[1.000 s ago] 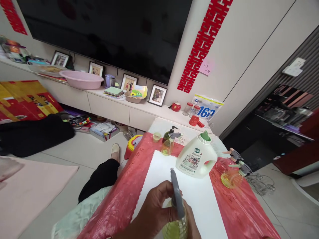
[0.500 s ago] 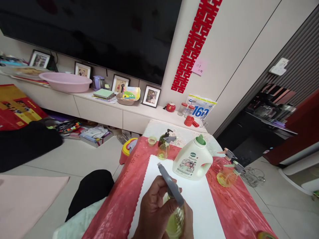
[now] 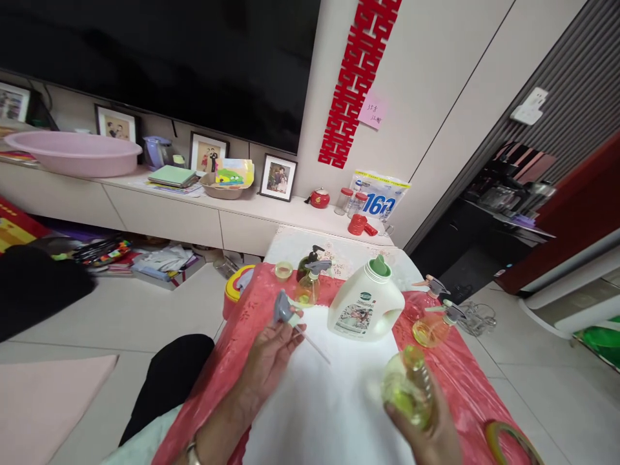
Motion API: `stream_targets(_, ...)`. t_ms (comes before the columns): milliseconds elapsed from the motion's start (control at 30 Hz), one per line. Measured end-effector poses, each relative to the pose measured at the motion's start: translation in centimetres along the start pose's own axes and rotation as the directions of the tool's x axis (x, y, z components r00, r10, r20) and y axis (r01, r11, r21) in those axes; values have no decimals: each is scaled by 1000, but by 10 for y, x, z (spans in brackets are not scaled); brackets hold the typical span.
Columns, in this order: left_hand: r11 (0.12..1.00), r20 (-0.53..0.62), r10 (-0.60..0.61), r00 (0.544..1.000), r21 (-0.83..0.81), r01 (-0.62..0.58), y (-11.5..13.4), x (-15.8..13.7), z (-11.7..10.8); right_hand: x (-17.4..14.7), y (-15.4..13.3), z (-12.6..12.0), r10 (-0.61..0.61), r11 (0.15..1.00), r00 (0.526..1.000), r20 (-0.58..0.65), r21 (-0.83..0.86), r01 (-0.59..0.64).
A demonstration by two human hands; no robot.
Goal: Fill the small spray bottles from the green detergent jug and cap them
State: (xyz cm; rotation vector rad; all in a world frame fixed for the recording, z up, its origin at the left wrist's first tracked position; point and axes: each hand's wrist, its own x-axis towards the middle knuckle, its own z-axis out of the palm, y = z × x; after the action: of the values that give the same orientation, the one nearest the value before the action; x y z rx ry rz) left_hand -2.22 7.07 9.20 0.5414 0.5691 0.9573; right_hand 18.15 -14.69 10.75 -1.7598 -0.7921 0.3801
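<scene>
My left hand point(image 3: 274, 349) is closed around a grey spray nozzle point(image 3: 283, 307), whose thin dip tube point(image 3: 314, 345) slants down to the right over a white sheet point(image 3: 334, 407). Over the sheet's right side, my right hand point(image 3: 431, 426) grips a yellow-green see-through bottle point(image 3: 409, 387) with its neck open and some liquid inside. Between and beyond the hands stands a large white detergent jug point(image 3: 365, 310) with a green spout. A spray bottle point(image 3: 307, 284) with a grey head is upright just past my left hand.
On the red table cover point(image 3: 232, 349), more spray bottles point(image 3: 433, 323) stand at right. A roll of tape point(image 3: 511, 442) lies near the right front edge. A small cup point(image 3: 283, 270) sits far left. Behind is a low cabinet point(image 3: 169, 219) with photo frames and a pink basin point(image 3: 77, 154).
The grey spray nozzle has come off the bottle. My left hand has moved it left and up, while my right hand has carried the bottle to the right. The view has shifted.
</scene>
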Motion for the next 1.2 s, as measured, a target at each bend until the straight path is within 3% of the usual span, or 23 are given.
stream_targets(67,995,-11,-101,995,21,101,-28,2,-17,32,-28,-16,-66,979,992,-109,-202,42)
stream_targets(133,988,-8,-156,988,10,156,-50,0,-30,66,-51,-29,-255,901,960,-119,-390,191)
stream_targets(233,977,78,-211,974,-11,213,-64,-3,-41,116,-72,-41,-553,665,833,-34,-620,416)
stream_targets(300,972,115,-228,967,-21,232,-64,-3,-43,142,-81,-45,-665,493,743,73,-704,511)
stream_targets(367,970,121,-239,964,-25,243,-62,-2,-44,160,-89,-45,-718,384,685,121,-752,535)
stream_targets(533,967,111,-248,962,-38,253,-62,1,-45,186,-102,-38,-764,145,579,285,-798,585)
stream_targets(633,968,115,-243,963,-40,249,-64,2,-47,198,-105,-38,-761,53,537,363,-791,609)
stream_targets(900,961,113,-260,959,-67,268,-68,6,-51,204,-129,-39,-699,-127,519,492,-800,587)
stream_targets(1200,963,104,-257,961,-60,264,-67,4,-49,201,-151,-35,-675,-263,490,551,-801,538)
